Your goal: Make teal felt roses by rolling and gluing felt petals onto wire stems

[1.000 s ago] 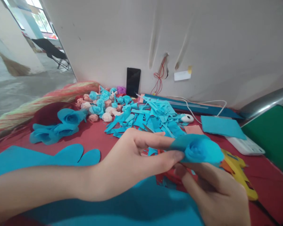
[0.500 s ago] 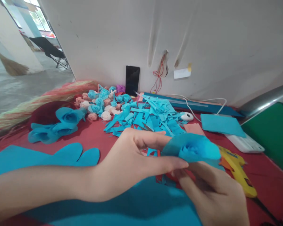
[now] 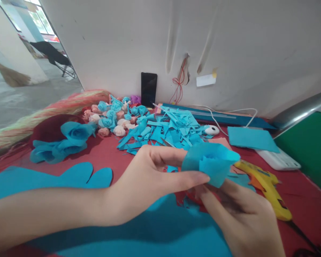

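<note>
A blue paper flower (image 3: 214, 162) with curled inner petals is held up between both hands above the red cloth. My left hand (image 3: 155, 175) pinches its left side, thumb in front and fingers behind. From below and the right, my right hand (image 3: 238, 214) grips the flower's base, its thumb tip touching the left thumb. The base itself is hidden by the fingers. Under the forearm lies a large blue sheet (image 3: 139, 232). A yellow glue gun (image 3: 273, 196) rests just right of my right hand.
Blue paper scraps (image 3: 166, 128) and small paper roses (image 3: 112, 114) lie behind the hands. Larger blue flowers (image 3: 75, 134) sit at the left. A black phone (image 3: 149, 89) leans on the wall. Folded blue paper (image 3: 251, 138) overlaps a white object (image 3: 279, 159) at the right.
The flower has turned and tilted between my fingers, so its outer petal now rises to a point on the right. Both hands keep hold, and the view has shifted slightly.
</note>
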{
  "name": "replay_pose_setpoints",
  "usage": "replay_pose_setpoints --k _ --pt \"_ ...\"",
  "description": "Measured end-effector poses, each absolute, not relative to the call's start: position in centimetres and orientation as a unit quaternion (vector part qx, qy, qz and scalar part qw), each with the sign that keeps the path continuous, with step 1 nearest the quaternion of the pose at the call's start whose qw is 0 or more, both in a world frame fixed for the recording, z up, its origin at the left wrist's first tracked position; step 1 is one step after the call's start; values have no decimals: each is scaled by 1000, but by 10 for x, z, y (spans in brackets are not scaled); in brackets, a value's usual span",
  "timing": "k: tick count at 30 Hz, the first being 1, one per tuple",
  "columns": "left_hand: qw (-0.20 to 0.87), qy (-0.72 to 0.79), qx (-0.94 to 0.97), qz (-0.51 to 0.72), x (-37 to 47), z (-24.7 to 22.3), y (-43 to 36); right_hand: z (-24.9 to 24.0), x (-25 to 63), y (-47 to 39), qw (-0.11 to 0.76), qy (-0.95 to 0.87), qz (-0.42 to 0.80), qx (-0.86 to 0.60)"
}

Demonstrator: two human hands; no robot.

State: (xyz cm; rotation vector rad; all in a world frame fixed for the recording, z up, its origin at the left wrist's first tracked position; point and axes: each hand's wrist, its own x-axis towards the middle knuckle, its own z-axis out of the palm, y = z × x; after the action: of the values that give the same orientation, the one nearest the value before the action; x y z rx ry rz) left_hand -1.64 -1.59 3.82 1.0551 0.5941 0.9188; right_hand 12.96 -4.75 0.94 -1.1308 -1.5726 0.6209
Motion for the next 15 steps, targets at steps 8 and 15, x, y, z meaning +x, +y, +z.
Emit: replay_pose_setpoints --k 8,15 --pt "739 285 448 414 -18 32 -15 7 135 -49 497 -684 198 -496" --pt "761 274 416 415 -16 30 -16 8 133 -52 517 -673 248 -467"
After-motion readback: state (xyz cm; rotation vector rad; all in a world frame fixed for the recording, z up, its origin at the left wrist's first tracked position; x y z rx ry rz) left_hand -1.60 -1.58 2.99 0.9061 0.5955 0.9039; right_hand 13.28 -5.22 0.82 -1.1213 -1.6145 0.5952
